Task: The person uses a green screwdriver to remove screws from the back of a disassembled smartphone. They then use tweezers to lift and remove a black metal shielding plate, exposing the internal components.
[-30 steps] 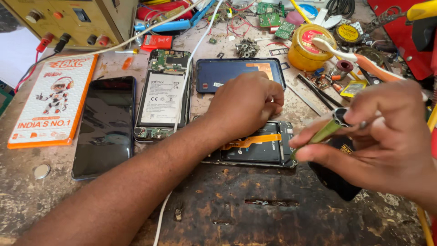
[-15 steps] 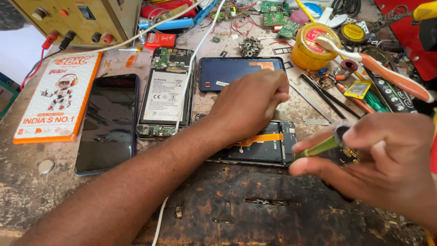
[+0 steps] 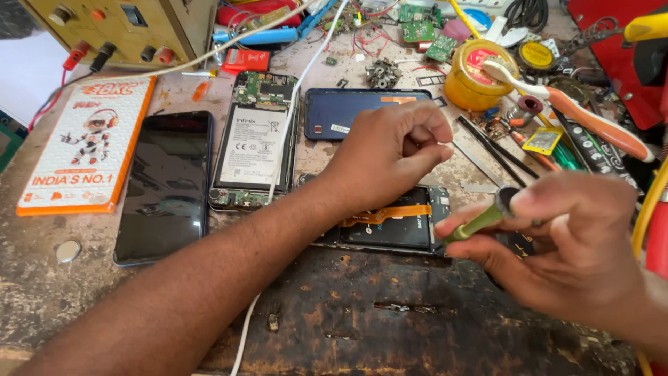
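Screwdriver, gripped in right hand, slants down-left toward phone frame; curled left hand steadies it.

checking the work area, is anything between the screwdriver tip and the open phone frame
Nothing visible. The right hand holds the green screwdriver with its tip at the right edge of the phone frame. The left hand rests on the frame's upper part, away from the tip.
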`<action>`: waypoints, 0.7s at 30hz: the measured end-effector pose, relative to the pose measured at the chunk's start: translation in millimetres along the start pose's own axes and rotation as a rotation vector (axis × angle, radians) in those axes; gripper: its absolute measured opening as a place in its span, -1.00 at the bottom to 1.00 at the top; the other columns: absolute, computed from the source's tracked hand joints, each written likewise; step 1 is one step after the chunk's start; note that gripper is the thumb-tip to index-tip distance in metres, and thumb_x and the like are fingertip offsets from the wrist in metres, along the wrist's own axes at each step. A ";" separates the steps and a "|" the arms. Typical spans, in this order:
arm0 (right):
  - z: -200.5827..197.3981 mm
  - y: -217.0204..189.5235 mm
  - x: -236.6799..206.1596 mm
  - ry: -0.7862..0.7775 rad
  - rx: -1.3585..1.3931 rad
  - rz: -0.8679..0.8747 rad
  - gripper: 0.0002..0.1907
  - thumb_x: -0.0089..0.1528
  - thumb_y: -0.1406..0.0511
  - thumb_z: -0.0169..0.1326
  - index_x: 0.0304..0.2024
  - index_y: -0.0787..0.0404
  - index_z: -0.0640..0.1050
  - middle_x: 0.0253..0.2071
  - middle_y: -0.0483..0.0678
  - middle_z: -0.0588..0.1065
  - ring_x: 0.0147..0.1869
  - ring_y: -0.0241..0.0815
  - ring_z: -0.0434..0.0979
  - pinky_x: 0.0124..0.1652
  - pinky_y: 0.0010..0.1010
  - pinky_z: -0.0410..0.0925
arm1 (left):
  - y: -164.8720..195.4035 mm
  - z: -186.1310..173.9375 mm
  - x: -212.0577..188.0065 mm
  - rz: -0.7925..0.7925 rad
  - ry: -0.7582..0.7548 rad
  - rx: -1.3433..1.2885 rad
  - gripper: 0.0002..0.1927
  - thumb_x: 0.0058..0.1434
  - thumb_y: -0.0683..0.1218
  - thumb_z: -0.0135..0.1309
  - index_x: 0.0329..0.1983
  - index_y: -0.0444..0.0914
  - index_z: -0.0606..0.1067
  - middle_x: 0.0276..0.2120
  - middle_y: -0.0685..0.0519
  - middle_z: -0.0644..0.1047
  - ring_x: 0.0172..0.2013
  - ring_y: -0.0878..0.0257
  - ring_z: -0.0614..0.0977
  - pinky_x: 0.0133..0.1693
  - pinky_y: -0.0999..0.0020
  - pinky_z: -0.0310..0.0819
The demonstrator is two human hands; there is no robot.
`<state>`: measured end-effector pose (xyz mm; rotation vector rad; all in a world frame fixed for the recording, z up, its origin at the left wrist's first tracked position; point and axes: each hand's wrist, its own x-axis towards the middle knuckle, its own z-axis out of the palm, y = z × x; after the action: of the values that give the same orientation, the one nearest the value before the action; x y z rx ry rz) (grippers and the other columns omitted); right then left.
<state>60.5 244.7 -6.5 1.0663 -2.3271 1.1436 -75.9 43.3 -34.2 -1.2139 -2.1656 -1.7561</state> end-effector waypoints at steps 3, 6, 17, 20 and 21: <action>3.1 -7.7 2.9 0.013 -0.056 0.014 -0.27 0.14 0.53 0.28 0.16 0.06 0.14 -0.21 0.05 0.61 -0.05 -0.14 0.78 -0.15 -0.41 0.69 | 1.9 -0.1 1.2 0.019 0.013 0.013 -0.87 0.25 -0.12 0.25 -0.25 -0.25 0.54 -0.48 0.17 0.63 -0.46 0.50 0.63 -0.38 0.49 0.55; 2.6 -12.8 13.9 -0.039 -0.081 -0.001 -0.26 0.15 0.54 0.23 0.19 0.07 0.11 -0.23 0.09 0.64 -0.13 -0.13 0.72 -0.22 -0.44 0.70 | 5.6 -3.8 2.0 -0.092 -0.052 -0.121 -0.87 0.29 -0.12 0.21 -0.17 -0.26 0.53 -0.46 0.17 0.62 -0.42 0.48 0.63 -0.32 0.49 0.58; -33.6 -30.4 73.9 0.460 0.012 0.129 -0.92 0.48 0.48 0.06 0.00 0.43 0.46 0.03 0.18 0.56 0.05 -0.09 0.67 0.06 -0.39 0.59 | 24.1 -12.3 4.6 -0.107 -0.305 -0.763 -0.72 0.50 -0.07 0.02 0.22 -0.21 0.41 -0.19 0.11 0.56 -0.16 0.39 0.61 -0.02 0.36 0.61; -27.9 -34.9 67.0 0.506 0.062 0.179 -0.89 0.46 0.44 0.05 0.01 0.40 0.47 -0.04 0.14 0.59 0.02 -0.13 0.67 0.11 -0.42 0.56 | 29.8 -10.8 1.1 -0.109 -0.330 -0.785 -0.71 0.51 -0.07 0.00 0.23 -0.21 0.41 -0.20 0.14 0.54 -0.14 0.40 0.59 0.02 0.33 0.63; -26.2 -36.4 62.7 0.529 0.091 0.227 -0.86 0.45 0.42 0.05 0.02 0.38 0.46 -0.07 0.12 0.60 0.03 -0.15 0.67 0.14 -0.43 0.54 | 30.7 -11.2 -0.1 -0.105 -0.337 -0.790 -0.72 0.52 -0.07 -0.01 0.24 -0.21 0.42 -0.20 0.14 0.53 -0.14 0.41 0.58 0.04 0.32 0.63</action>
<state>45.6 220.8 65.2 0.4498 -2.0146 1.4207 -61.0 34.1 -6.6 -1.6573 -1.7118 -2.7675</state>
